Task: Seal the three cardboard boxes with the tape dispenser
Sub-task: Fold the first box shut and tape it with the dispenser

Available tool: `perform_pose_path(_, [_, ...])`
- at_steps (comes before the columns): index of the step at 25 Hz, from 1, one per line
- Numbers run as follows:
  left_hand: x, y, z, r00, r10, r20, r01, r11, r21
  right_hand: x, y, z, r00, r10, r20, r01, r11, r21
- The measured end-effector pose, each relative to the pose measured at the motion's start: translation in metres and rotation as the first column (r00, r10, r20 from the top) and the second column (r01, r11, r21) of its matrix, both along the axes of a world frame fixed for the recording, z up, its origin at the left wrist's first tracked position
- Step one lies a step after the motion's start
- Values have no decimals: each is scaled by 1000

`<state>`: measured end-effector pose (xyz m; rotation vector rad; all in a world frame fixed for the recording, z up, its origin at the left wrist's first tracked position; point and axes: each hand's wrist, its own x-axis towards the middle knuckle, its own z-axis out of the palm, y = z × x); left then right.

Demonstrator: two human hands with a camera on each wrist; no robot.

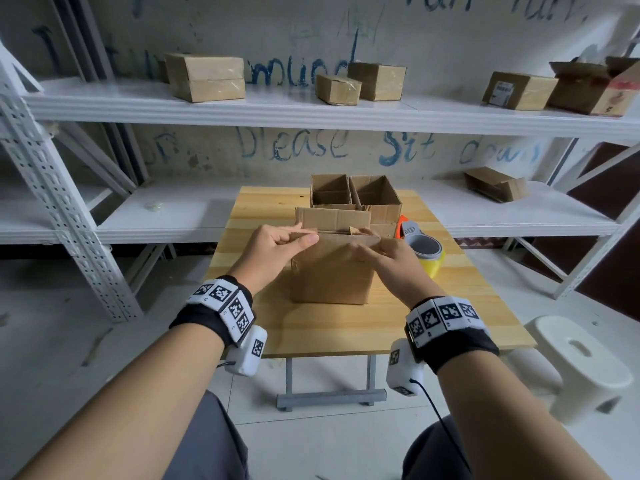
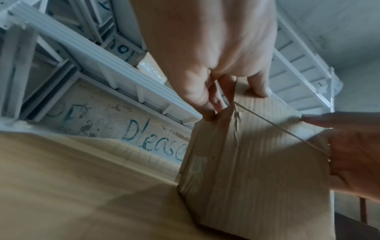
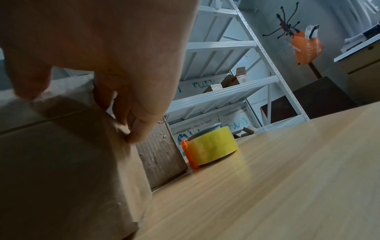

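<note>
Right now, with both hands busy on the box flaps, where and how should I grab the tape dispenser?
Take the tape dispenser with the right hand, which is nearest, coming from above. It lies flat on the table, right of the box, yellow roll towards you. Probably wrap the fingers round the roll's sides, keeping clear of the orange end by the boxes.

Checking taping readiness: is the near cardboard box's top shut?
Not yet: near cardboard box has its far flap upright; both hands pinch the near flap.

Blue handwriting on the wall (image 1: 311, 147) behind the shelves reads "Please sit"; other words are unreadable.
</note>
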<state>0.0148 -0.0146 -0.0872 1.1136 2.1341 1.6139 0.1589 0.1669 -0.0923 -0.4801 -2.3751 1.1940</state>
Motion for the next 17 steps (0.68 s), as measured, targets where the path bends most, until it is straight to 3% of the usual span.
perform_pose_path(7, [-14,15,-3,998,54,8,-54,996,-77,-1,3,-4,992,-123,2,123,992,4])
perform_pose_path(13, [-21,19,-6,986,10,169,-9,1000,-8,0,2,3,990,-138,-25,135,986,-99])
perform_pose_path(17, [-16,25,-15,967,138,214,-157,985,73,-3,3,1,984,-173,-32,163,964,-209])
